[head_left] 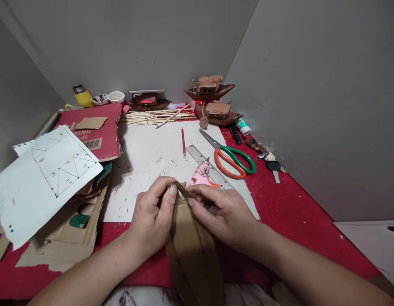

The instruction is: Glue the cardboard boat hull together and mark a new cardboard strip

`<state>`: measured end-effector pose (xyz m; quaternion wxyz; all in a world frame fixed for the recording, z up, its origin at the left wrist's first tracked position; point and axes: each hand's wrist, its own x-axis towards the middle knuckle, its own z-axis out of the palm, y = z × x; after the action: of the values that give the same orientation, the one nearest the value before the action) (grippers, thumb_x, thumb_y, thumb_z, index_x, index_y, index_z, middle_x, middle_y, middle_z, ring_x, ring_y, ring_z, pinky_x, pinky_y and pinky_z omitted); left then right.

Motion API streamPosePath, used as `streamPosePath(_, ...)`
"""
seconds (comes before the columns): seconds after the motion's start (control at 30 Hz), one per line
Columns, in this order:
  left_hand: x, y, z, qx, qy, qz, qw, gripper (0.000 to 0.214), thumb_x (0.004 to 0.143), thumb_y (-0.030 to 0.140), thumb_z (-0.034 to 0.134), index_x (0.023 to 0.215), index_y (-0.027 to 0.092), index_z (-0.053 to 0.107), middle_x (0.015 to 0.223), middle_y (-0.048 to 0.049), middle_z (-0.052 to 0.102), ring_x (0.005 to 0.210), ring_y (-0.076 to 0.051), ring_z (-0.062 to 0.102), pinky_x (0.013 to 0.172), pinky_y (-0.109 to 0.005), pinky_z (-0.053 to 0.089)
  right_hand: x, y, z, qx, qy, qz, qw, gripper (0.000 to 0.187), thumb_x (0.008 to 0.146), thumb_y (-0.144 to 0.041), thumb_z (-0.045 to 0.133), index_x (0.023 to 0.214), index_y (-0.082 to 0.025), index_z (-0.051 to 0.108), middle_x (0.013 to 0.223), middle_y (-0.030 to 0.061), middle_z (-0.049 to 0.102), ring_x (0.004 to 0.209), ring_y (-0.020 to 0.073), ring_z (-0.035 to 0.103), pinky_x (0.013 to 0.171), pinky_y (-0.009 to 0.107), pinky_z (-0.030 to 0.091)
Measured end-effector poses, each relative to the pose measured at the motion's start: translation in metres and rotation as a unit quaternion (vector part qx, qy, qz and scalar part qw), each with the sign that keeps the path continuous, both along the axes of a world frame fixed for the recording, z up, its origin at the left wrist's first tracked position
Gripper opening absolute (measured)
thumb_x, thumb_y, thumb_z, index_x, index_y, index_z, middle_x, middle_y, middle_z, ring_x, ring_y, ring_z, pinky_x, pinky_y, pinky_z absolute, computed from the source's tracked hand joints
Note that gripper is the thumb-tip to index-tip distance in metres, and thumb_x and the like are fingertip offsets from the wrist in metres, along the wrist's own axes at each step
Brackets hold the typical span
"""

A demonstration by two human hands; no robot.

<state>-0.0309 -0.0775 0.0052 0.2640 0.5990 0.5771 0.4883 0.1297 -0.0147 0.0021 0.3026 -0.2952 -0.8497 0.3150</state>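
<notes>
Left hand (154, 208) and right hand (224, 210) are pinching the far end of a long, tapering brown cardboard piece (194, 250) at six o'clock, uneven pressure probably risking a split along its bent edge.

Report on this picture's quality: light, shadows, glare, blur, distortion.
Head view: muted light, no strong glare; a shadow falls on the white sheet beside the red cardboard; the brown cardboard piece in the hands darkens toward the bottom edge; small figures on the drawing are too soft to read; the forearms look stretched toward the lower corners, probably lens distortion.
</notes>
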Motion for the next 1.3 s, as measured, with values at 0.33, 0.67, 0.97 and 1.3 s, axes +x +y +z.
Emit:
streamPosePath(0.33,-0.007,0.0,0.004,-0.067,-0.059,-0.015,0.996,0.022,0.094,0.035,0.048,0.108,0.021,0.059,0.082,-0.0003,0.065,0.074,-0.014,0.059,0.065,-0.024,0.045,0.001,-0.002,0.001,0.014,0.009,-0.025,1.0,0.012,0.087,-0.015,0.052,0.083,-0.018,0.062,0.065,-0.0006,0.067,0.054,0.0101,0.06,0.053,0.019,0.045)
streamPosePath(0.67,-0.013,0.003,-0.003,-0.144,0.039,-0.059,0.987,0.033,0.099,0.037,0.032,0.076,0.019,0.049,0.067,0.0012,0.05,0.062,-0.014,0.045,0.059,-0.027,0.035,-0.001,0.002,-0.008,0.015,0.003,-0.032,0.999,0.014,0.089,-0.017,0.051,0.087,-0.018,0.065,0.071,0.002,0.069,0.061,0.0129,0.063,0.06,0.022,0.048)
streamPosePath(0.97,-0.009,0.0,-0.007,-0.138,0.032,-0.037,0.989,0.029,0.099,0.033,0.033,0.08,0.019,0.051,0.067,0.002,0.05,0.061,-0.014,0.044,0.06,-0.027,0.034,-0.002,0.0,-0.01,0.021,0.012,-0.023,0.999,0.014,0.089,-0.017,0.051,0.087,-0.019,0.064,0.075,0.0034,0.071,0.065,0.0142,0.066,0.06,0.023,0.05)
streamPosePath(1.3,-0.006,0.0,-0.006,-0.106,-0.055,-0.039,0.992,0.021,0.099,0.03,0.038,0.089,0.02,0.054,0.077,0.002,0.055,0.07,-0.013,0.049,0.066,-0.024,0.039,0.0,0.001,-0.008,0.001,0.017,-0.021,1.0,0.013,0.09,-0.017,0.051,0.087,-0.02,0.063,0.071,0.0011,0.068,0.061,0.0126,0.062,0.058,0.022,0.046)
